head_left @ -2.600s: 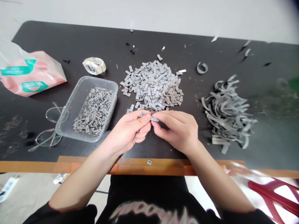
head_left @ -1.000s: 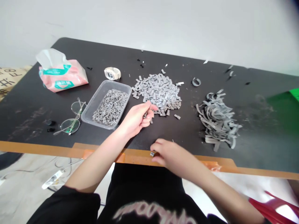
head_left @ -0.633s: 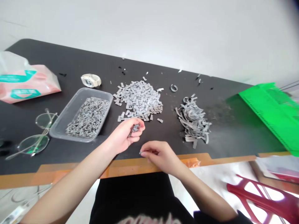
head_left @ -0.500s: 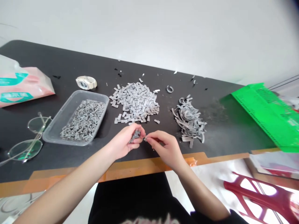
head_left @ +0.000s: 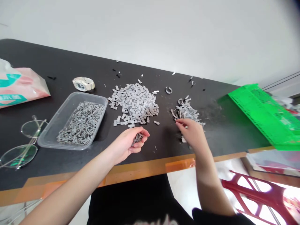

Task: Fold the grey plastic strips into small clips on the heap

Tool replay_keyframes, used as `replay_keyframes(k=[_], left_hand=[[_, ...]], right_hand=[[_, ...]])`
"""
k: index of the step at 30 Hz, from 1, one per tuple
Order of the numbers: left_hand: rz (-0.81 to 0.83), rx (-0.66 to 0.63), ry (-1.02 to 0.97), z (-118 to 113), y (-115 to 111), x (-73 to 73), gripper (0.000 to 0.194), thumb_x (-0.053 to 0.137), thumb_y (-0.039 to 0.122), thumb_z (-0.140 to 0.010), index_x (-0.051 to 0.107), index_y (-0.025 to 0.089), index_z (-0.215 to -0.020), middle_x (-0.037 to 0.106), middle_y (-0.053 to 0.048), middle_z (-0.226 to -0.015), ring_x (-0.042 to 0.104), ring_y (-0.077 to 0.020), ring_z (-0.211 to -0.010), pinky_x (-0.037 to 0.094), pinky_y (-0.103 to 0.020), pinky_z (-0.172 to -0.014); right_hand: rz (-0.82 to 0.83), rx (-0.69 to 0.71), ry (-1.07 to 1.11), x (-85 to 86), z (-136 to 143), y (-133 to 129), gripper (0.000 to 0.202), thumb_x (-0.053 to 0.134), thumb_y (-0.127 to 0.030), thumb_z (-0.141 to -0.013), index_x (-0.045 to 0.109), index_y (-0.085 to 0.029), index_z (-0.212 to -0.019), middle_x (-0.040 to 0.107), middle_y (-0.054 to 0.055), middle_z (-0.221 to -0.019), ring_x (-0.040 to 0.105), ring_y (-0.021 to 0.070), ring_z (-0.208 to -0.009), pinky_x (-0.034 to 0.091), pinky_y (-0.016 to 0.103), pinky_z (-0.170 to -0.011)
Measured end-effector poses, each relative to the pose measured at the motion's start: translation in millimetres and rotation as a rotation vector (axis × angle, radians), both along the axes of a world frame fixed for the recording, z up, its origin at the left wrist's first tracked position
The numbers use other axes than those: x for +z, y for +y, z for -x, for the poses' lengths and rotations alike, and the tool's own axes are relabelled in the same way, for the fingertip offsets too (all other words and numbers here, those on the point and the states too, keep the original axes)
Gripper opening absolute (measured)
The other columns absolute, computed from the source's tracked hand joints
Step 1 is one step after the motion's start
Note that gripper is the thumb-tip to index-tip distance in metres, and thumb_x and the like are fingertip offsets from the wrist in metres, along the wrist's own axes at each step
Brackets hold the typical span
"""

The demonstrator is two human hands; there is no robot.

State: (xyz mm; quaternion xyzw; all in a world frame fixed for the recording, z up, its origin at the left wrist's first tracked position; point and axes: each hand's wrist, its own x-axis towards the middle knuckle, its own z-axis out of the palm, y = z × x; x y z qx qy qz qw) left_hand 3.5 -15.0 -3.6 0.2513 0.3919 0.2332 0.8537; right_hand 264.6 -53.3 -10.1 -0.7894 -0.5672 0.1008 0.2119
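Cupped near the table's front edge, my left hand is closed around several small grey pieces. My right hand is over the near side of a pile of curled grey strips; its thumb and fingertips are pinched together, and what they hold is hidden. Beyond my left hand lies a heap of flat light-grey tabs. A clear plastic tub to the left contains many small dark-grey pieces.
Eyeglasses and a white wristwatch lie on the left, near a pink tissue pack. One curled strip sits apart. A green plastic basket is at the right, above a red stool. Orange tape lines the front edge.
My right hand has moved away from my left hand, rightward to the strip pile. The left hand remains closed on the small pieces. The view has shifted slightly.
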Motion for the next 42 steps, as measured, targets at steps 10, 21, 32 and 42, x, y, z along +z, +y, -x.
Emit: replay_keyframes(k=[10, 21, 32, 42], left_hand=[[0.005, -0.038, 0.005, 1.2, 2.3, 1.2, 0.018, 0.047, 0.01, -0.088, 0.064, 0.011, -0.084, 0.053, 0.0, -0.065, 0.032, -0.0021, -0.043, 0.021, -0.012, -0.038], [-0.014, -0.052, -0.003, 5.0, 6.7, 1.4, 0.016, 0.049, 0.01, -0.084, 0.065, 0.011, -0.083, 0.051, 0.001, -0.062, 0.031, -0.0019, -0.042, 0.02, -0.011, -0.037], [-0.024, -0.048, 0.007, 5.6, 8.8, 1.4, 0.018, 0.047, 0.01, -0.085, 0.065, 0.012, -0.081, 0.051, 0.001, -0.062, 0.031, -0.0018, -0.042, 0.02, -0.011, -0.037], [-0.04, 0.008, -0.022, 10.4, 11.7, 0.2, 0.019, 0.048, 0.01, -0.089, 0.066, 0.012, -0.082, 0.051, 0.001, -0.064, 0.033, -0.0014, -0.043, 0.022, -0.011, -0.038]], right_hand=[[-0.028, -0.106, -0.069, -22.3, -57.1, 2.2, 0.032, 0.057, -0.038, -0.087, 0.083, -0.02, -0.094, 0.081, 0.011, -0.094, 0.072, 0.0309, -0.089, 0.054, 0.042, -0.084], [-0.063, -0.031, -0.094, -43.7, -88.0, 32.5, 0.062, 0.074, -0.045, -0.078, 0.067, -0.016, -0.133, 0.064, 0.021, -0.139, 0.059, 0.0373, -0.128, 0.043, 0.051, -0.11], [-0.356, -0.24, 0.035, -36.1, -98.6, 29.3, 0.031, 0.063, -0.037, -0.082, 0.078, -0.016, -0.099, 0.079, 0.014, -0.101, 0.071, 0.0292, -0.091, 0.054, 0.045, -0.091], [-0.754, -0.171, 0.363, 13.3, -92.6, 28.1, 0.019, 0.076, -0.032, -0.081, 0.078, -0.023, -0.097, 0.076, 0.011, -0.1, 0.068, 0.0275, -0.092, 0.053, 0.04, -0.084]])
